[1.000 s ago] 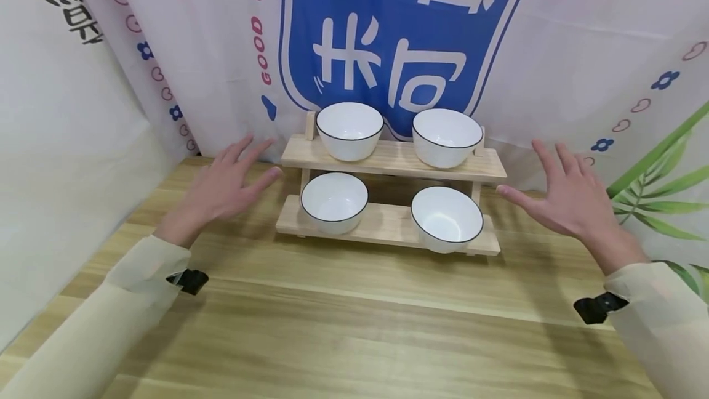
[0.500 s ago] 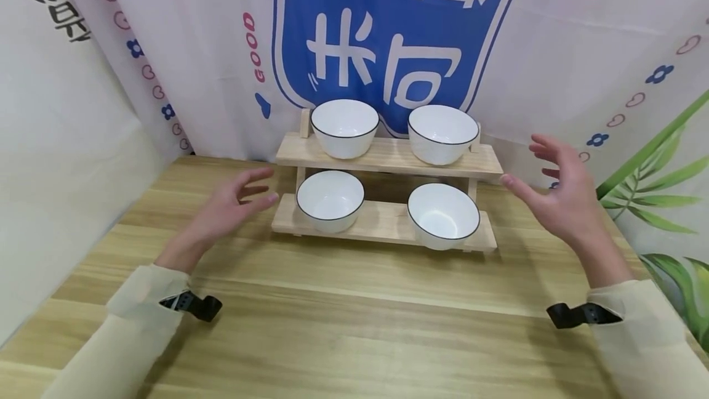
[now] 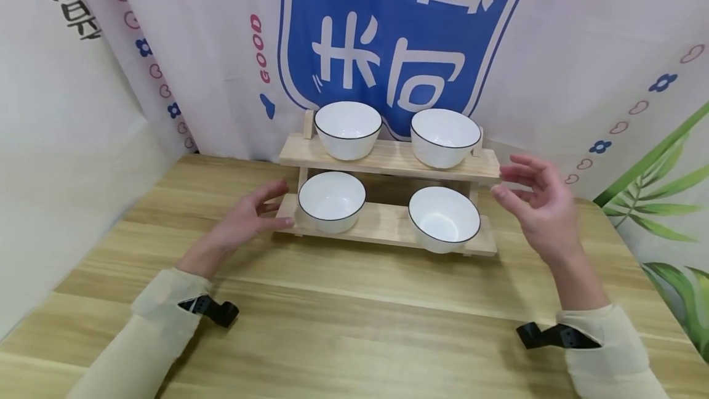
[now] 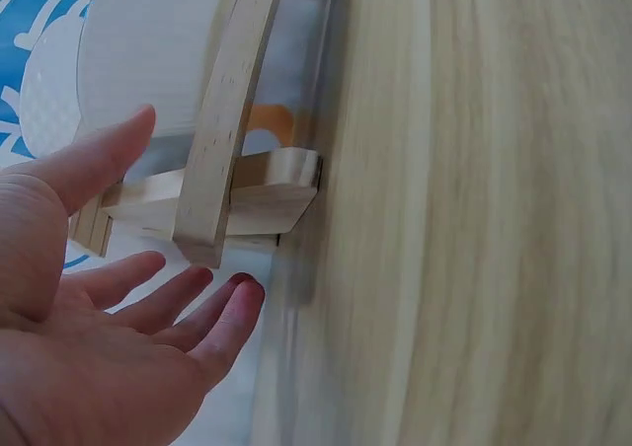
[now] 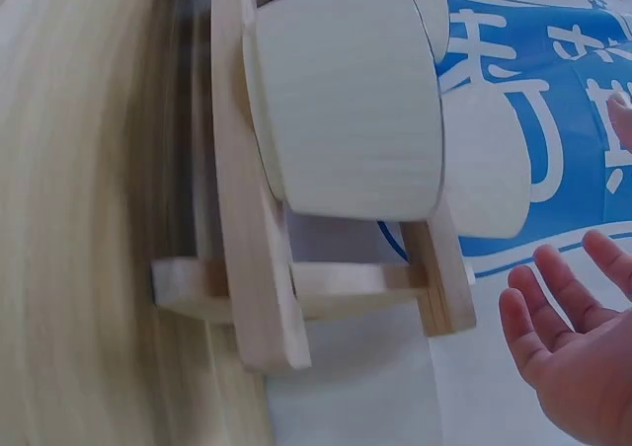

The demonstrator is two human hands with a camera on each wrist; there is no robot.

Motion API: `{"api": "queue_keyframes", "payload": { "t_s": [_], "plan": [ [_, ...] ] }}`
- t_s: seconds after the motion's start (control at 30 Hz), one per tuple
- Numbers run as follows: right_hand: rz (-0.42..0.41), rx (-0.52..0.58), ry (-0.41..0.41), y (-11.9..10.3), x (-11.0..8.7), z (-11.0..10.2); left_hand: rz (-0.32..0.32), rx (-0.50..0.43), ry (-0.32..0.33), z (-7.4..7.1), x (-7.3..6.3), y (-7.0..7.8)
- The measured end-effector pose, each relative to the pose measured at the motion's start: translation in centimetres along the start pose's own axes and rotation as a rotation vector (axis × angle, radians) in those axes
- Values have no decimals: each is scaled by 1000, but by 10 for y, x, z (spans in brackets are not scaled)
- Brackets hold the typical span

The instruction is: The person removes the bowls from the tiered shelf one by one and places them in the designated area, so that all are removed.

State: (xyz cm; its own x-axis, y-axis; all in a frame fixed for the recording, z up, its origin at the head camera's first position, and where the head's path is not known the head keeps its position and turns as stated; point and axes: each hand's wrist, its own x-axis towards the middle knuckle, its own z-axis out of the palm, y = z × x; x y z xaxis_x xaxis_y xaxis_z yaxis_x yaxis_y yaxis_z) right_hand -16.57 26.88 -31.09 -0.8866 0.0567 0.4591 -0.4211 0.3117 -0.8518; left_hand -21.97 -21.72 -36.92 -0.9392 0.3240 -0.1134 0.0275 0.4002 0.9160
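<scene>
A two-tier wooden rack (image 3: 390,156) carries two white dark-rimmed bowls on its upper board, a left one (image 3: 348,131) and a right one (image 3: 445,138). On the lower board sit another left bowl (image 3: 332,202) and right bowl (image 3: 444,220), the latter reaching past the front edge. My left hand (image 3: 244,220) is at the rack's left end, fingers loosely bent, thumb tip by the lower board. In the left wrist view its fingertips lie close to a board end (image 4: 202,209). Beside the upper board's right end is my right hand (image 3: 534,211), relaxed, palm inward, holding nothing.
The rack stands on a wood-grain table (image 3: 354,325) near its back edge. Behind it hangs a white cloth (image 3: 565,48) with a blue printed panel (image 3: 382,17). Printed green leaves (image 3: 664,205) show on the right, and a pale wall covering (image 3: 66,140) on the left.
Both hands have moved inward and lower, nearer the rack's two ends. Their spread fingers have become more bent. The rack and bowls stay in place.
</scene>
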Motion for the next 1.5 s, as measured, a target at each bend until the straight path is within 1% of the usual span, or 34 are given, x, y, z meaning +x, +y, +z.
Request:
{"api": "queue_keyframes", "payload": {
  "t_s": [0.17,0.33,0.47,0.6,0.9,1.07,1.27,1.5],
  "plan": [
    [32,-10,-27,7,-8,8,-15,17,-1,7,5,0],
    [48,-65,-59,10,-6,12,-36,-14,11,12,8,0],
    [57,-86,-103,14,-4,18,-50,-23,22,10,5,-2],
    [64,-111,-134,17,-5,24,-47,-33,21,8,4,-5],
    [80,-150,-145,20,-9,25,-59,-36,2,5,7,-8],
    [86,-142,-164,25,-13,26,-60,-49,-12,5,7,-9],
    [110,-117,-226,30,-16,29,-75,-39,-2,4,4,-10],
    [158,-174,-306,32,-20,34,-77,-30,-1,4,4,-8]
  ]
}}
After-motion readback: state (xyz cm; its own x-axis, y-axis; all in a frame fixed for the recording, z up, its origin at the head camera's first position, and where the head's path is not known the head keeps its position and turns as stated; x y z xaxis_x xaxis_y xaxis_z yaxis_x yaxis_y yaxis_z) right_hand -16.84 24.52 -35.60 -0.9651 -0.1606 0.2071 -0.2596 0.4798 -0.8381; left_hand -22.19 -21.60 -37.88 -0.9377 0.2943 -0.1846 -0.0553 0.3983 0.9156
